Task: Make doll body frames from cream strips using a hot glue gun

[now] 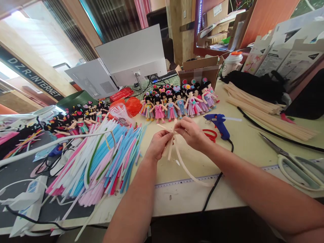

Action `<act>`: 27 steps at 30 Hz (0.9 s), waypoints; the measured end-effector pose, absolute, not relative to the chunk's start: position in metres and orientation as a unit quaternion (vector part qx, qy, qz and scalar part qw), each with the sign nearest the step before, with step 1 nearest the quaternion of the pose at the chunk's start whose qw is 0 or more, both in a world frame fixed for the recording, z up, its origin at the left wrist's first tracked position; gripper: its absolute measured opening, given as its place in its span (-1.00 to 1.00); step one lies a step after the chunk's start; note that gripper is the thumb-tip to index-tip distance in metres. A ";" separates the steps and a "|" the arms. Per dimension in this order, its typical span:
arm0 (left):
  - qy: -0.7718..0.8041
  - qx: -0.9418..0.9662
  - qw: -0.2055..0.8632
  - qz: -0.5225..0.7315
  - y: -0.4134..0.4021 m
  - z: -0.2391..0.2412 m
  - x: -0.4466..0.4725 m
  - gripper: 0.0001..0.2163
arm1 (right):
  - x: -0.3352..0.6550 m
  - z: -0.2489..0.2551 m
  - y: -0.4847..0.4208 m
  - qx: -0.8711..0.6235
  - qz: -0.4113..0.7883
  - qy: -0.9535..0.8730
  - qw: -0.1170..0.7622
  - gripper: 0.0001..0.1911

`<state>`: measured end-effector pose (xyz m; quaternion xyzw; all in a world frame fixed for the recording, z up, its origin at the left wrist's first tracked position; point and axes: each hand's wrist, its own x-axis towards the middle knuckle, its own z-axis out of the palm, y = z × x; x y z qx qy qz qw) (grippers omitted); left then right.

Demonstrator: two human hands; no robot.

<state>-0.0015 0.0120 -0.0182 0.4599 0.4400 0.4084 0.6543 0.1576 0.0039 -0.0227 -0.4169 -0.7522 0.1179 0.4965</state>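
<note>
Cream-coloured pipe cleaners (182, 162) are crossed and twisted together between my hands, one long end curving down toward the ruler. My left hand (160, 142) pinches the bundle where the strands meet. On the other side, my right hand (187, 131) is closed on the strands near the same crossing, its fingertips close to the left ones. Shorter ends stick out above and below my fingers. Just beyond stand several small pipe-cleaner dolls (171, 107) in colourful dresses. A blue glue gun (219, 125) lies to the right of my right hand, beside red-handled scissors (209, 135).
A heap of coloured pipe cleaners (101, 158) covers the left side. Cream pipe cleaners (268, 111) and large scissors (293, 162) lie at right. A ruler (187, 181) runs along the front edge. A black cord (215, 189) hangs over it. Behind stand a monitor (134, 54) and cardboard box (199, 72).
</note>
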 end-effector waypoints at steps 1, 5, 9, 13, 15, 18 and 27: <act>0.441 0.456 0.655 0.412 0.013 -0.018 -0.002 -0.64 | 0.158 -0.022 0.004 -0.422 0.144 -0.731 0.518 -0.85; 0.442 0.449 0.656 0.416 0.014 -0.019 -0.004 -0.67 | 0.161 -0.018 0.004 -0.436 0.198 -0.678 0.558 -0.89; 0.445 0.450 0.650 0.420 0.014 -0.019 -0.003 -0.69 | 0.160 -0.018 0.003 -0.435 0.213 -0.679 0.552 -0.89; 0.458 0.448 0.635 0.432 0.016 -0.016 -0.005 -0.74 | 0.161 -0.021 0.006 -0.451 0.229 -0.677 0.534 -0.88; 0.462 0.446 0.629 0.438 0.017 -0.014 -0.009 -0.76 | 0.164 -0.023 0.010 -0.470 0.243 -0.669 0.522 -0.87; 0.461 0.446 0.623 0.448 0.019 -0.010 -0.016 -0.79 | 0.168 -0.024 0.014 -0.502 0.265 -0.657 0.496 -0.85; 0.404 0.445 0.626 0.497 0.024 -0.009 -0.026 -0.84 | 0.173 -0.021 0.014 -0.567 0.329 -0.633 0.411 -0.77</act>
